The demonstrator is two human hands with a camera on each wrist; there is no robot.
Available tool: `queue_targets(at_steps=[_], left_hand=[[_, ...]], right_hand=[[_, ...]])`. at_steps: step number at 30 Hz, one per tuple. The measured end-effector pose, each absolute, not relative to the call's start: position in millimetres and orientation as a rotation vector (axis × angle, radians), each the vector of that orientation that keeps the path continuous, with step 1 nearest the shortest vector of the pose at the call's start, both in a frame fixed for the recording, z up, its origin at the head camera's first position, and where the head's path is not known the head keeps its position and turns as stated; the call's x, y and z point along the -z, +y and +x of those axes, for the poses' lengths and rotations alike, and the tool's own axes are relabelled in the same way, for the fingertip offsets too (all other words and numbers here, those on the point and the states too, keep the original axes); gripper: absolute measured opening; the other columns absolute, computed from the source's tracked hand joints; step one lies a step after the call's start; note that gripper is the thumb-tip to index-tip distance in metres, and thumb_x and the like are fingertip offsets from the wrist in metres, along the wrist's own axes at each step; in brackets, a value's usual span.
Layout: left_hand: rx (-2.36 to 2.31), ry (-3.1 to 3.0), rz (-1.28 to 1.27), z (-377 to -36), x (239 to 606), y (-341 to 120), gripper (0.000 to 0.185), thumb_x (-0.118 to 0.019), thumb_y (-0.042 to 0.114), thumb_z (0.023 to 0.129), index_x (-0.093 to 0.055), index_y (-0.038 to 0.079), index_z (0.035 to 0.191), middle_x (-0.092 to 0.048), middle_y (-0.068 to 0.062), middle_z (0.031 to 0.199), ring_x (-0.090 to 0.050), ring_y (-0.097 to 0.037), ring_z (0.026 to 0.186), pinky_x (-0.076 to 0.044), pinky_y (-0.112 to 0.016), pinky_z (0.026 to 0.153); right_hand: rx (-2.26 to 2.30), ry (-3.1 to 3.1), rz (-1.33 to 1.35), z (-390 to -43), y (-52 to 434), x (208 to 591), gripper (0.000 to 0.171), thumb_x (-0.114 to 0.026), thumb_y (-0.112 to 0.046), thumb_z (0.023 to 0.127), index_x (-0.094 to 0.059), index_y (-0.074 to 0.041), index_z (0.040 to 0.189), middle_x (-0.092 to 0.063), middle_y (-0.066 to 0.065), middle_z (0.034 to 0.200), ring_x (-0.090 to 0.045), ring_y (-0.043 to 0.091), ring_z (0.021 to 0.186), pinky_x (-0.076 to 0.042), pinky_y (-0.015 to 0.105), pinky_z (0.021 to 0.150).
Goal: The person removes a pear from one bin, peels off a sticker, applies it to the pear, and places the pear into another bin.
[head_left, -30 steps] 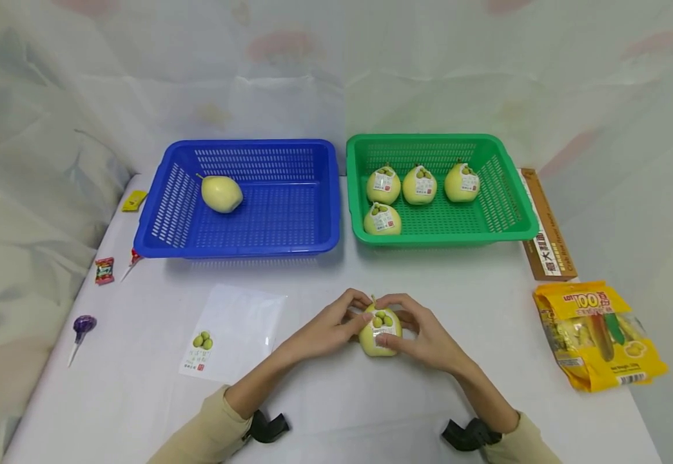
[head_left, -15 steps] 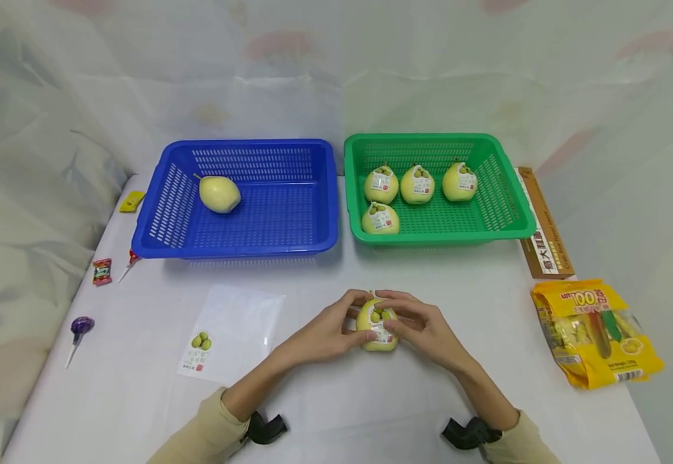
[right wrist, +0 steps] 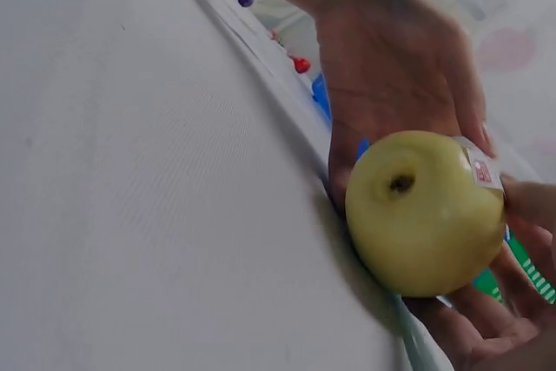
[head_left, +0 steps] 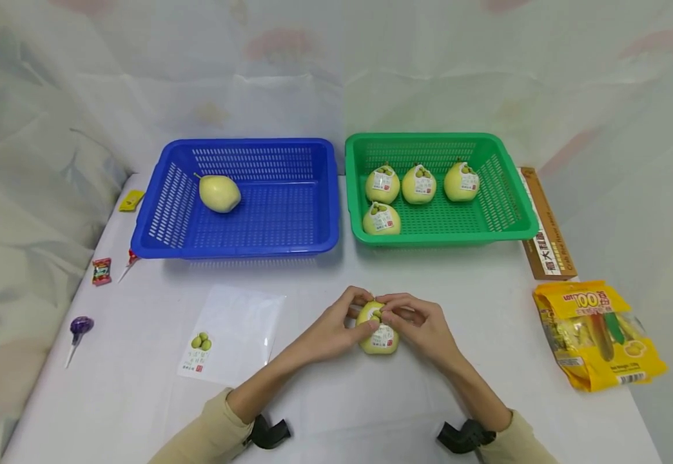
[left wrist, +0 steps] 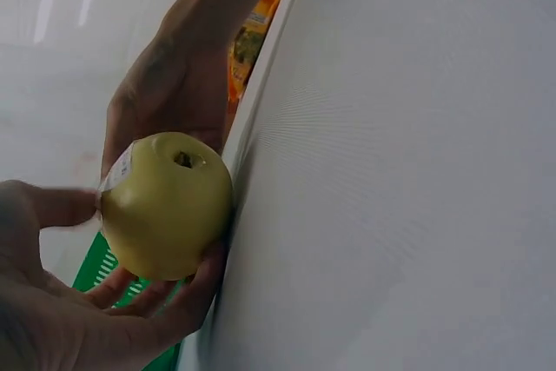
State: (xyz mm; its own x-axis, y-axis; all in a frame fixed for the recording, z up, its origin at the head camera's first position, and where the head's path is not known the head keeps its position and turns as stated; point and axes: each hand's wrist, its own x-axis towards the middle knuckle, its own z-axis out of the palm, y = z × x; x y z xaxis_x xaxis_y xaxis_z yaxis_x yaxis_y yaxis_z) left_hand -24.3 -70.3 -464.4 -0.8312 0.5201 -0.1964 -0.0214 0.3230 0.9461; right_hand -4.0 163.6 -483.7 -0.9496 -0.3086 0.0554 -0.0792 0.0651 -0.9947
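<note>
In the head view a pale yellow pear with a white printed sticker on its front is at the table's front middle. My left hand grips it from the left, thumb on the sticker's upper part. From the right my right hand holds it, thumb and fingertips near the sticker's top. Both wrist views show the bottom end of the pear, with fingers curled around its sides. The sticker's edge lies against the skin in the right wrist view. Fingers hide part of the sticker.
A blue basket with one unstickered pear stands behind, beside a green basket bearing several stickered pears. A clear sticker sheet lies left of the hands. Sweets and a lollipop lie far left; a yellow candy bag and brown box right.
My left thumb slid down off the sticker's upper part and then back up onto it. The right thumb rose from the sticker's lower part to its top. The pear shifted only slightly.
</note>
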Motion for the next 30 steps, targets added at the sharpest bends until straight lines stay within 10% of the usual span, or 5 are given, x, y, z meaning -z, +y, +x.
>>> queue_targets(at_steps=[11,20,30], left_hand=[[-1.598,2.191,0.419,-32.2,470.0,-70.0,0.024,-0.058,0.016,0.11,-0.058,0.01,0.133,-0.071,-0.013,0.133,-0.071,-0.026,0.117,-0.061,-0.042,0.103],[-1.713,2.055,0.417,-45.7,455.0,-87.7,0.033,-0.057,0.012,0.111,-0.052,0.004,0.142,-0.061,-0.023,0.145,-0.068,-0.04,0.129,-0.07,-0.037,0.089],[-1.676,2.255,0.51,-65.9,441.0,-88.7,0.07,-0.066,0.024,0.109,-0.033,0.028,0.17,-0.046,-0.01,0.17,-0.062,-0.034,0.143,-0.065,-0.05,0.104]], right_hand=[[1.948,2.216,-0.307,-6.0,155.7,481.4,0.03,-0.064,-0.011,0.11,-0.065,-0.003,0.138,-0.069,0.017,0.141,-0.071,0.025,0.134,-0.061,0.022,0.107],[1.422,2.411,-0.808,6.8,167.8,473.5,0.063,-0.092,-0.031,0.09,-0.062,-0.028,0.146,-0.063,0.003,0.152,-0.058,0.023,0.146,-0.057,0.037,0.116],[1.691,2.49,-0.668,-91.9,223.5,379.8,0.062,-0.082,0.007,0.089,-0.061,-0.003,0.146,-0.06,0.014,0.151,-0.067,0.011,0.107,-0.065,0.02,0.085]])
